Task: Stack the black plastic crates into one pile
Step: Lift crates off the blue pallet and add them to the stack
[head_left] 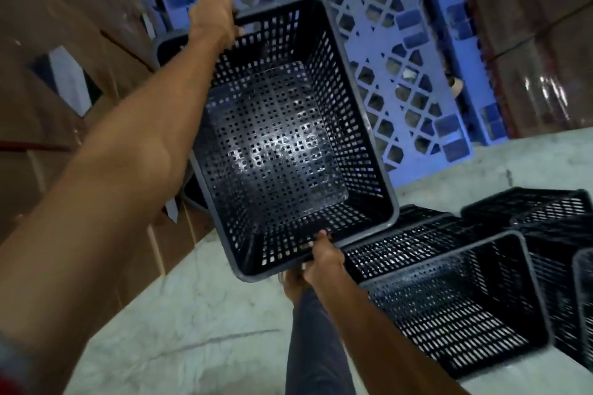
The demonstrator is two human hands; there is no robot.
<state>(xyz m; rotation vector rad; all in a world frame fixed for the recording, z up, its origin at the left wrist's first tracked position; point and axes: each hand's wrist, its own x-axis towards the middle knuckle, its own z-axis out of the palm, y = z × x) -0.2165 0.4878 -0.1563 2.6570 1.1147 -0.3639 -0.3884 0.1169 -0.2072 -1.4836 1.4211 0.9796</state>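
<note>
Head view: left hand (pixel 213 21) closed over the far rim of a black plastic crate (pixel 288 144), fingers curled out of sight behind the edge; right hand (pixel 322 255) closed on the near rim, thumb inside the wall, fingers below and hidden. Held crate: raised off the floor between both hands, tilted so its open top faces the camera; rectangular, tapering walls, rounded corners, solid grey-black rim, walls and base pierced by a regular grid of small square holes, base glossy with a pale reflection. A dark rim (pixel 167 45) of similar plastic shows just behind the left wrist, mostly hidden by the forearm. Loose crates (pixel 449 305): same lattice type, lying on the floor to the right, close together, the nearest on its side with its opening toward the camera; the furthest right is cut off by the frame edge, and their count cannot be told. Floor (pixel 192 330): pale marbled stone, smooth. Blue plastic pallet (pixel 385 42): diamond-pattern openings, standing behind the held crate. Cardboard boxes (pixel 64 26): brown, stacked at left, blurred.
</note>
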